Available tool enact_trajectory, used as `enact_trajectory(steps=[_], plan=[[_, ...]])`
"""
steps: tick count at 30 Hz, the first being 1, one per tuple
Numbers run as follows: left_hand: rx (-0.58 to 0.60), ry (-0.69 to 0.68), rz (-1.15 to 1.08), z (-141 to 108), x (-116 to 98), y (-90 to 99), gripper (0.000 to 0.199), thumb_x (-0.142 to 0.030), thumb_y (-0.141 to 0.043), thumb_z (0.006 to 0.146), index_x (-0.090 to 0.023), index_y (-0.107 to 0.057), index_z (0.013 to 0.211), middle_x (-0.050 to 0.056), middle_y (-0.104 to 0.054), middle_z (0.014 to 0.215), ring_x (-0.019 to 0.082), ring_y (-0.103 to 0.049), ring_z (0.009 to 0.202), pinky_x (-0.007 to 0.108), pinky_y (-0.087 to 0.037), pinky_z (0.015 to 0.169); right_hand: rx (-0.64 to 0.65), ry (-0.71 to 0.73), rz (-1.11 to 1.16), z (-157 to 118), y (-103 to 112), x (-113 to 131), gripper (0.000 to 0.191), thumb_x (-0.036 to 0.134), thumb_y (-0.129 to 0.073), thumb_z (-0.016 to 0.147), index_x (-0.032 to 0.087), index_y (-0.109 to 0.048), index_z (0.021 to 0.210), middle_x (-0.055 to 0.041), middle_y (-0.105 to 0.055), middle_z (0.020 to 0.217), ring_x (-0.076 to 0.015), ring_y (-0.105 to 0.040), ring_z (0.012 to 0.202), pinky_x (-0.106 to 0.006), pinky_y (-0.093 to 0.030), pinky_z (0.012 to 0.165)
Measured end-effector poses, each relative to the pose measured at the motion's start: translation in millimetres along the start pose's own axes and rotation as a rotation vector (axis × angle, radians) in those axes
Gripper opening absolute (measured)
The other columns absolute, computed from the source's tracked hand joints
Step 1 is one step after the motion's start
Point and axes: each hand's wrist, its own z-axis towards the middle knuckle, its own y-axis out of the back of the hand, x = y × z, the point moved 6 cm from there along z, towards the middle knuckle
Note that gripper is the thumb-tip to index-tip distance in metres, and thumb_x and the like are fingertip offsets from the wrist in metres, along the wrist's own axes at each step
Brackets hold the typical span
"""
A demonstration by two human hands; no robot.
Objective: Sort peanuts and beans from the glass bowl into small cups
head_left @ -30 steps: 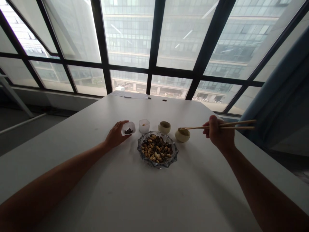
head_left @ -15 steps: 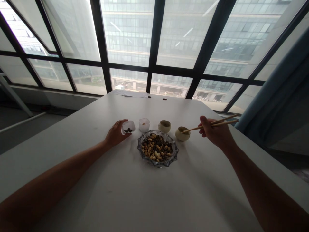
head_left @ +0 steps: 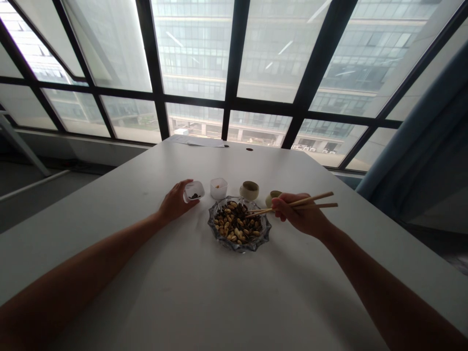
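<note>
My left hand (head_left: 178,201) is closed round a small clear plastic cup (head_left: 194,190), tilted, with a few dark seeds inside. A pair of wooden chopsticks (head_left: 310,200) sits in my right hand (head_left: 298,214). Their tips reach over the nuts and seeds (head_left: 237,223) in a scalloped glass bowl (head_left: 239,247); whether they pinch anything is too small to tell. Behind my right fingers a pale green ceramic cup (head_left: 272,196) is partly hidden. A like cup (head_left: 249,191) stands behind the bowl. Beside it is another clear plastic cup (head_left: 218,189) holding a small light-coloured piece.
Everything stands on a white table (head_left: 183,292). Sheets of paper (head_left: 197,142) lie at its far edge, near two dark round holes. Large dark-framed windows rise beyond it, and a blue curtain (head_left: 420,146) hangs on the right.
My right hand has moved left with the chopsticks, from the right-hand ceramic cup to over the glass bowl. My left hand and its plastic cup have stayed nearly still.
</note>
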Motion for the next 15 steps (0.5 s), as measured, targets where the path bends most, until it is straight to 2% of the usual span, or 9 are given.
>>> enact_trajectory(steps=[2,10,12,15], plan=[[0.003,0.003,-0.004,0.0,-0.1,-0.1,0.065,-0.041,-0.073,0.077,-0.024,-0.048,0.135,0.012,-0.063,0.132,0.031,-0.063,0.119,0.046,-0.054,0.099,0.002,0.022,-0.014,-0.1,-2.3,-2.7,0.052,0.064,-0.057,0.091,0.019,-0.065,0.067,-0.0045,-0.066,0.056,-0.0141,-0.060,0.045,-0.025,-0.049,0.042],[0.004,0.003,0.002,0.2,0.0,-0.8,0.065,-0.043,-0.072,0.078,-0.023,-0.048,0.135,0.012,-0.063,0.133,0.031,-0.063,0.120,0.046,-0.054,0.099,-0.134,-0.031,0.029,-0.7,9.2,-7.7,0.056,0.069,-0.054,0.091,0.018,-0.066,0.070,-0.0034,-0.063,0.050,-0.0130,-0.056,0.039,-0.024,-0.044,0.037],[0.006,0.003,0.001,0.3,-0.1,-0.8,0.066,-0.043,-0.072,0.078,-0.023,-0.048,0.135,0.012,-0.063,0.133,0.031,-0.063,0.120,0.046,-0.054,0.099,-0.110,-0.023,0.028,-0.1,8.1,-6.3,0.056,0.068,-0.055,0.091,0.018,-0.066,0.069,-0.0037,-0.063,0.051,-0.0131,-0.056,0.040,-0.024,-0.045,0.038],[0.007,0.005,-0.002,0.3,-0.6,-0.5,0.066,-0.042,-0.072,0.078,-0.023,-0.048,0.135,0.012,-0.063,0.133,0.031,-0.063,0.119,0.046,-0.054,0.099,-0.006,0.003,0.004,0.3,0.8,-4.6,0.052,0.064,-0.057,0.092,0.018,-0.066,0.068,-0.0047,-0.065,0.056,-0.0140,-0.059,0.045,-0.025,-0.048,0.041]])
